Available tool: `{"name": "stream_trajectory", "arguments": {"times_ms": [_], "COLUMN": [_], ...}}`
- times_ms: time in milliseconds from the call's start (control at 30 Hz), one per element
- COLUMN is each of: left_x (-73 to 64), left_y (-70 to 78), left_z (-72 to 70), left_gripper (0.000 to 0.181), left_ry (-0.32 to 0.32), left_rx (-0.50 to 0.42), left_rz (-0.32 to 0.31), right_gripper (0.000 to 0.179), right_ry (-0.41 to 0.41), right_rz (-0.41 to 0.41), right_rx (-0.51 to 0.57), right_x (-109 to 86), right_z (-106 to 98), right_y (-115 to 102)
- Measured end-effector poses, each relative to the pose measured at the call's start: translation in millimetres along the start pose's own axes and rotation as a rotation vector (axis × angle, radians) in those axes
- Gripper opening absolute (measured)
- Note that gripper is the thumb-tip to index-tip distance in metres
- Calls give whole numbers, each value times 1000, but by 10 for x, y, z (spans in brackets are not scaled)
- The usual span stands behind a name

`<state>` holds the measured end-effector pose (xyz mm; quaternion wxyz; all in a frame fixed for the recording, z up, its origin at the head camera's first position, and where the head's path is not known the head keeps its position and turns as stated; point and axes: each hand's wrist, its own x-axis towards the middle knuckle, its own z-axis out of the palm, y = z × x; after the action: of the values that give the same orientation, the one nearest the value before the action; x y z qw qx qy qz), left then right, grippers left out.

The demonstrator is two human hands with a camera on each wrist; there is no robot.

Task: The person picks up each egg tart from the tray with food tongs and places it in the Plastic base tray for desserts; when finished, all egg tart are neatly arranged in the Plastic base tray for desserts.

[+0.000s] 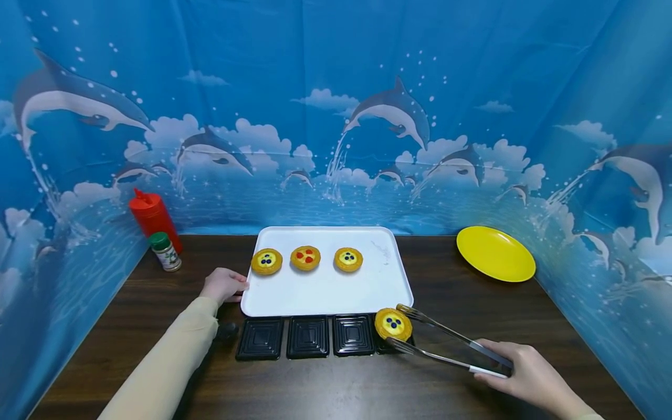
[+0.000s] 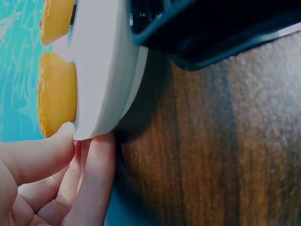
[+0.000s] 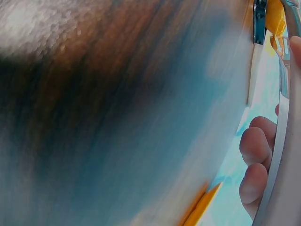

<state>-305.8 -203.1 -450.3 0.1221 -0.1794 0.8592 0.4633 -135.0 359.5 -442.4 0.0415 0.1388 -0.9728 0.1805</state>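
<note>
My left hand (image 1: 224,286) pinches the left rim of a white tray (image 1: 315,297), thumb on top and fingers beneath in the left wrist view. Along the tray's far half sit two blueberry-topped tarts (image 1: 266,262) (image 1: 349,260) and, between them, one with red fruit pieces (image 1: 305,258). Metal tongs (image 1: 446,357) are gripped in my right hand (image 1: 530,373). Their tips lie on either side of another blueberry tart (image 1: 394,324), over the rightmost black square dish, which it mostly hides. Whether that tart touches the dish I cannot tell.
Black square dishes (image 1: 308,337) stand in a row along the tray's near edge. A yellow plate (image 1: 496,254) lies at the back right. At the back left stand a red squeeze bottle (image 1: 154,220) and a green-capped shaker (image 1: 165,254). A dolphin-print curtain (image 1: 336,116) surrounds the dark wooden table (image 1: 294,391).
</note>
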Motion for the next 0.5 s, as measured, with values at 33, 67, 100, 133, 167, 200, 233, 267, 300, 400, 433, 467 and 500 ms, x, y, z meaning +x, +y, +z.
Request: {"name": "stream_trajectory", "arguments": {"times_ms": [33, 67, 100, 133, 167, 200, 233, 267, 300, 400, 433, 467, 500], "left_x": [1, 7, 14, 21, 27, 32, 35, 38, 41, 39, 38, 36, 35], "left_y": [-1, -6, -10, -15, -19, -24, -28, -31, -34, -33, -31, -27, -24], "left_z": [-2, -2, -2, -2, -1, 0, 1, 2, 2, -1, -3, -4, -6], "left_gripper": [24, 24, 24, 24, 24, 24, 24, 24, 24, 24, 24, 24, 24], "left_ry": [0, -1, -2, -3, -4, -5, -7, -7, -7, -6, -5, -4, -3], "left_rx": [-1, -3, -3, -5, -7, -9, -10, -10, -10, -9, -8, -8, -9], "left_rz": [-2, -2, -1, -2, -3, -2, -2, -2, -2, -2, -3, -3, -3], "right_gripper": [61, 61, 61, 61, 61, 61, 61, 61, 61, 61, 61, 61, 61], "right_ry": [-2, -11, -18, -28, -36, -43, -49, -57, -61, -74, -79, -82, -85], "right_rz": [-1, -6, -2, 2, 6, 7, 10, 12, 20, 19, 20, 21, 20], "right_rx": [1, 5, 7, 8, 12, 15, 16, 17, 17, 20, 22, 25, 27], "right_x": [1, 5, 8, 12, 17, 22, 27, 32, 36, 47, 48, 48, 47], "right_z": [3, 4, 4, 3, 2, 1, -2, -7, -10, -22, -26, -30, -32], "right_y": [-3, -9, -15, -20, -26, -30, -33, -36, -36, -34, -33, -31, -30]}}
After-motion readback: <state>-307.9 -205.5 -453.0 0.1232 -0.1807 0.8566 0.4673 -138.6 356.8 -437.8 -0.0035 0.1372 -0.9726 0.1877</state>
